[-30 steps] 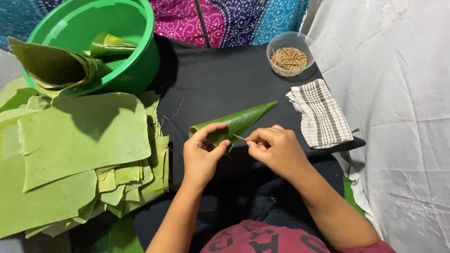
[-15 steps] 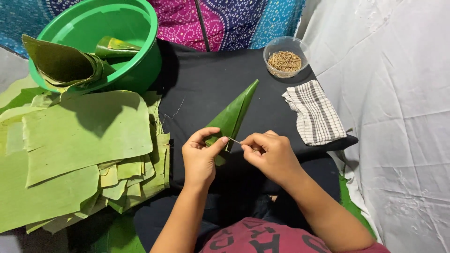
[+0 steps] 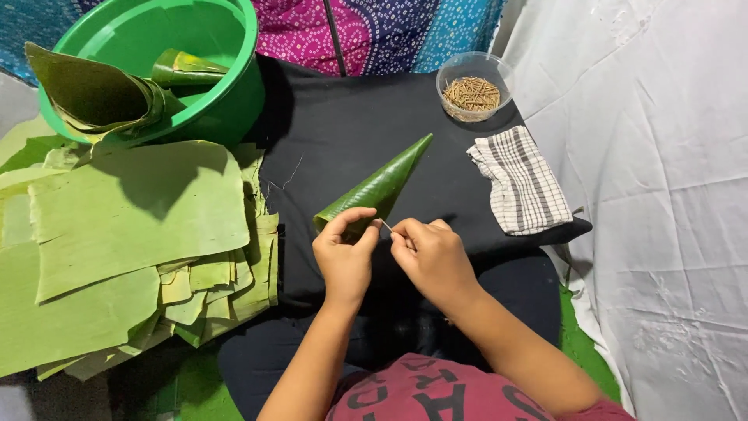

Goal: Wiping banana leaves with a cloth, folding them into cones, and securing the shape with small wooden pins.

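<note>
**Leaf cone pinned between two hands**

The left hand pinches the wide end of a green leaf cone; the right hand, just beside it, grips a thin stick. Beyond the right hand lie a checked cloth and a bowl of sticks; left of the hands, stacked cut leaves and a green basin.

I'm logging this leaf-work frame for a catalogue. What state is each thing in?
Leaf cone: rolled, tip pointing away, wide end held in left hand.
Thin stick: pinched by right hand, its tip at the cone's edge.
Flat leaf pieces: stacked, unrolled.
Green basin: holds rolled cones.
Clear bowl: open, part-filled with small sticks.
Checked cloth: folded, lying flat.
</note>
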